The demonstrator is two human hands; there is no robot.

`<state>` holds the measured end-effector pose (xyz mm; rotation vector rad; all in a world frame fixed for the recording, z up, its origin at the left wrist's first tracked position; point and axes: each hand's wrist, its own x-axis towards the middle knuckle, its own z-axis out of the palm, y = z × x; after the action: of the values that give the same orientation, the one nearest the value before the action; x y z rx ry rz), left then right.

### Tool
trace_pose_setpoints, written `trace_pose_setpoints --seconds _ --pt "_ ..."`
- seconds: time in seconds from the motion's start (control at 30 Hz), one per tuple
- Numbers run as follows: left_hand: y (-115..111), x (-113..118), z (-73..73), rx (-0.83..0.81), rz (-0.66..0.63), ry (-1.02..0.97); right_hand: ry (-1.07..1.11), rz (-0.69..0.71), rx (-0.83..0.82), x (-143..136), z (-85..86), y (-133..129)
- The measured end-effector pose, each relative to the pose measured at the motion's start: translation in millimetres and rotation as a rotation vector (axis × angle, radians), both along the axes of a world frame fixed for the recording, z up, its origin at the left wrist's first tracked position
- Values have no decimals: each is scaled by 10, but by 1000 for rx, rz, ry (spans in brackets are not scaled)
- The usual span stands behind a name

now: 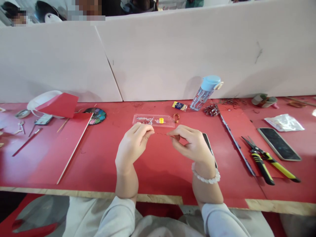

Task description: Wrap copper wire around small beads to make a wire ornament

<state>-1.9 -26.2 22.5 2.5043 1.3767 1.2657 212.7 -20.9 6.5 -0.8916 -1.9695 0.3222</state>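
Note:
Above the red tabletop (pixel 158 171), my left hand (pixel 133 144) is closed in a pinch, fingertips pressed together. My right hand (pixel 190 141), with a pale bead bracelet (pixel 206 178) on its wrist, pinches with thumb and forefinger. A thin dark-red strand (pixel 161 133) runs across the gap between both sets of fingertips; whether it is thread or wire I cannot tell. Just beyond the hands lies a clear plastic tray (pixel 170 121) with small beads and a yellow round piece (pixel 161 120). A reddish-gold ring-shaped piece (pixel 176 118) lies beside the tray.
A blue-lidded bottle (pixel 206 92) stands before the white partition (pixel 185 56). At right are pliers (pixel 266 161), a phone (pixel 278 144) and a plastic bag (pixel 284 122). Another phone (pixel 209 144) is partly behind my right hand. At left, a wooden strip (pixel 75 148) lies near a patterned disc (pixel 98 116).

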Motion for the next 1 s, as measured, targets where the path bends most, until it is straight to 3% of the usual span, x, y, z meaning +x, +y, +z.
trace_pose_setpoints --seconds 0.1,0.23,0.33,0.43,0.5,0.57,0.63,0.7,0.83,1.0 --pt "11 6 -8 112 32 -33 34 -79 78 -8 15 -11" --pt "32 56 -23 203 45 -63 235 -238 278 -66 33 -119" --pt "35 107 -28 269 56 -115 254 -239 205 -124 42 -231" --pt "37 157 -32 306 69 -153 223 -456 445 -167 40 -288" --pt "44 187 -40 335 60 -159 279 -431 480 -187 42 -288" --pt "55 212 -53 398 27 -170 354 -229 239 -208 51 -264" --pt "61 228 -71 482 3 -183 436 -20 -131 -235 65 -228" --pt "59 234 -86 562 3 -175 564 61 -358 -263 77 -190" --pt "47 249 -92 639 11 -75 790 85 -513 -292 91 -144" --pt "73 316 -96 654 -24 -4 911 178 -678 -289 64 -87"
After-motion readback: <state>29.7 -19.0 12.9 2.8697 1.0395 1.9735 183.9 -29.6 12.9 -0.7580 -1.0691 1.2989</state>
